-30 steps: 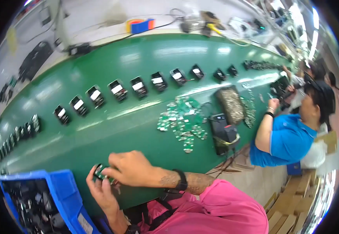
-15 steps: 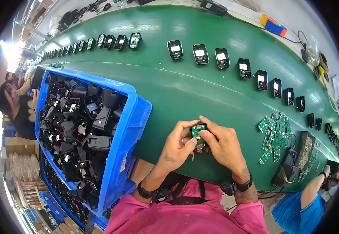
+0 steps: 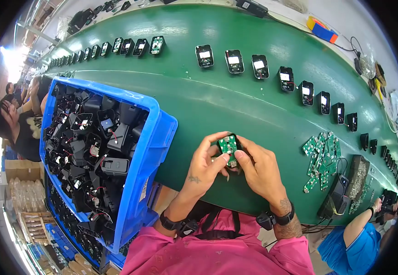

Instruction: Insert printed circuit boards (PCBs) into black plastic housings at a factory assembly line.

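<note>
A green circuit board point(image 3: 228, 145) sits in a small black plastic housing point(image 3: 237, 139), of which only the rim shows. My left hand point(image 3: 207, 160) wraps the housing from the left, its thumb pressing on the board's lower part. From the other side my right hand point(image 3: 258, 164) grips the same piece, thumb on the board's lower right edge. The fingers beneath are mostly hidden. Both hands are over the near edge of the green table point(image 3: 194, 123).
To the left stands a blue crate point(image 3: 155, 110) full of black housings point(image 3: 116, 166) with wires. Loose circuit boards point(image 3: 320, 158) lie in a pile at right, beside a black box-like device point(image 3: 334, 199). Housings point(image 3: 234, 61) line the far side. People are at both sides.
The board and its housing have tilted, so more of the board's face shows. Both thumbs have shifted lower on it. The person at right has moved an arm.
</note>
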`<state>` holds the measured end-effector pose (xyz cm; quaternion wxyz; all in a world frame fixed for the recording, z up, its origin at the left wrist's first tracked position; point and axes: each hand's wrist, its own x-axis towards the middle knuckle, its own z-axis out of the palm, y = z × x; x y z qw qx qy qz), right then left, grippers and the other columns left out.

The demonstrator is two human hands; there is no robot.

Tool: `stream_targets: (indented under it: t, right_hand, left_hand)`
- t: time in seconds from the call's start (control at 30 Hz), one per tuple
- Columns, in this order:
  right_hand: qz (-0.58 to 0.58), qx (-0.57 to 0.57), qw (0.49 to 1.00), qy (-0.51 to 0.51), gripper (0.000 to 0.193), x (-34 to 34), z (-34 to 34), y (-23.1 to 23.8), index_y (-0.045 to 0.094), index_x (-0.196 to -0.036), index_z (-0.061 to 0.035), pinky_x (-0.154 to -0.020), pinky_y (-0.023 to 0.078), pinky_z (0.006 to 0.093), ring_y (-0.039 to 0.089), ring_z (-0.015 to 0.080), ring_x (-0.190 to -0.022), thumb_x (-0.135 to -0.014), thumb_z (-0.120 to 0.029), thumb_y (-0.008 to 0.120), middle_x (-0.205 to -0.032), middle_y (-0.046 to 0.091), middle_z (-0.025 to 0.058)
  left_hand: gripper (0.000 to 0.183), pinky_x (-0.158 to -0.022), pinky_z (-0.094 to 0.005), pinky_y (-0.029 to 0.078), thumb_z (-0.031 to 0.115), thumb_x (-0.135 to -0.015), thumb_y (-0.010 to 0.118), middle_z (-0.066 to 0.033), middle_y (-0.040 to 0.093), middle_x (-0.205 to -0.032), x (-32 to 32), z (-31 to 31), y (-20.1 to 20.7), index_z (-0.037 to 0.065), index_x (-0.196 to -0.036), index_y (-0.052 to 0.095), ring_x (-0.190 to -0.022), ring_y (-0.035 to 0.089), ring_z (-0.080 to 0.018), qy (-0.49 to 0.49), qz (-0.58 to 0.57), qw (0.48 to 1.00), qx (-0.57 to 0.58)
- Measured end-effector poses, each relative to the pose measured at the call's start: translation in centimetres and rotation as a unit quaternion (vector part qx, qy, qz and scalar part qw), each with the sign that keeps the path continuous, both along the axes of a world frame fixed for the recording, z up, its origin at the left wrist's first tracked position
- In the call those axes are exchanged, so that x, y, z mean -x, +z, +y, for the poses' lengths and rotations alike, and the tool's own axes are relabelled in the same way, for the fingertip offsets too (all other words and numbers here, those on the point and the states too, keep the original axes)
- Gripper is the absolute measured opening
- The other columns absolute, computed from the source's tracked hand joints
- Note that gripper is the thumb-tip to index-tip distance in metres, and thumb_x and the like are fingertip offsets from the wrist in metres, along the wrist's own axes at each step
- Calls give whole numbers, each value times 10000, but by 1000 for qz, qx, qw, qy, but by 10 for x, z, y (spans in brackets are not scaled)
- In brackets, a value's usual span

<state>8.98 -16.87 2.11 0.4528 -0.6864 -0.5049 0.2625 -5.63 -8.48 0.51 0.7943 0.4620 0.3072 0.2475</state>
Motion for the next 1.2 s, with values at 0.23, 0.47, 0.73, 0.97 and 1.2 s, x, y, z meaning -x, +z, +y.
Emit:
stream_targets:
  t: [0.23, 0.47, 0.73, 0.97, 1.2]
  right_hand:
    - [62, -5, 998, 1, 321, 6, 0, -1, 593, -1196, 58, -758, 541, 368, 685, 268, -882, -933, -124, 568, -1016, 687, 194]
    - [330, 37, 943, 36, 253, -1, -7, -6, 603, -1122, 77, -688, 545, 255, 649, 138, -803, -912, -64, 617, -969, 662, 88]
    - [351, 55, 934, 47, 116, -13, -9, -8, 567, -953, 32, -574, 524, 222, 636, 107, -667, -893, -25, 649, -811, 640, 60]
    - [348, 51, 936, 9, 105, -5, -14, 10, 518, -997, 33, -483, 494, 219, 611, 121, -529, -927, -3, 588, -753, 648, 86]
    - [287, 59, 955, 39, 75, -1, -20, 20, 620, -911, 51, -477, 498, 217, 648, 125, -562, -863, 26, 672, -737, 678, 78]
  left_hand:
    - [638, -616, -239, 496, 70, -808, 756, -86, 549, -1150, 8, -2, 7, 71, -1390, 493, -796, 605, -109, 31, 113, 936, -332]
    - [653, -697, -296, 572, 134, -778, 806, -125, 556, -1127, 19, -5, 33, 53, -1348, 497, -906, 635, -181, 16, 159, 925, -344]
    - [495, -780, -295, 571, 27, -934, 590, -136, 535, -1217, 22, 0, 17, 31, -1388, 392, -971, 630, -166, -9, 25, 982, -186]
    - [534, -877, -304, 547, -40, -926, 558, -127, 517, -1274, 16, -7, -7, 45, -1426, 393, -1173, 530, -158, -19, -107, 992, -60]
    - [564, -849, -295, 555, -86, -884, 605, -119, 593, -1233, 10, -27, -10, 32, -1403, 418, -1017, 655, -184, 8, 59, 963, -264]
